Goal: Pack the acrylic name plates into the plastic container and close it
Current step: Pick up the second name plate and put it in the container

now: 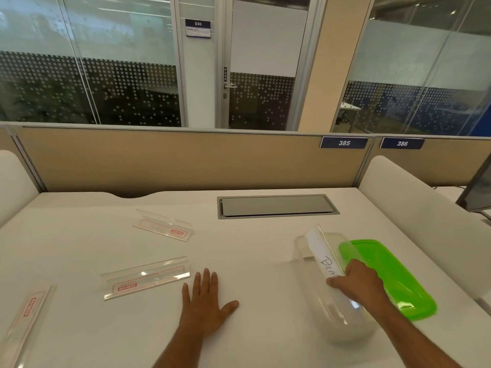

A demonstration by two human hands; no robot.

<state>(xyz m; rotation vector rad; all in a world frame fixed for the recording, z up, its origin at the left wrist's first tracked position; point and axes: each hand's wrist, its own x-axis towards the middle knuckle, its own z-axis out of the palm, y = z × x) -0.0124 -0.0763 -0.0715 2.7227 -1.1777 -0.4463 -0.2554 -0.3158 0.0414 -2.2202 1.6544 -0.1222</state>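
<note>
A clear plastic container [310, 282] stands open on the white desk at the right. My right hand [357, 281] grips a name plate with a handwritten paper insert [320, 251], tilted with its lower end inside the container. The green lid [393, 277] lies flat just right of the container. My left hand [206, 301] rests flat on the desk, fingers spread, holding nothing. Three more acrylic name plates lie loose on the left: one far [163, 225], one in the middle [146, 277] close to my left hand, one at the near left edge [25, 322].
A grey cable hatch [276, 205] is set into the desk behind the container. A beige partition [186, 160] closes off the back. White side dividers flank the desk, and a monitor's edge [478, 189] shows at far right.
</note>
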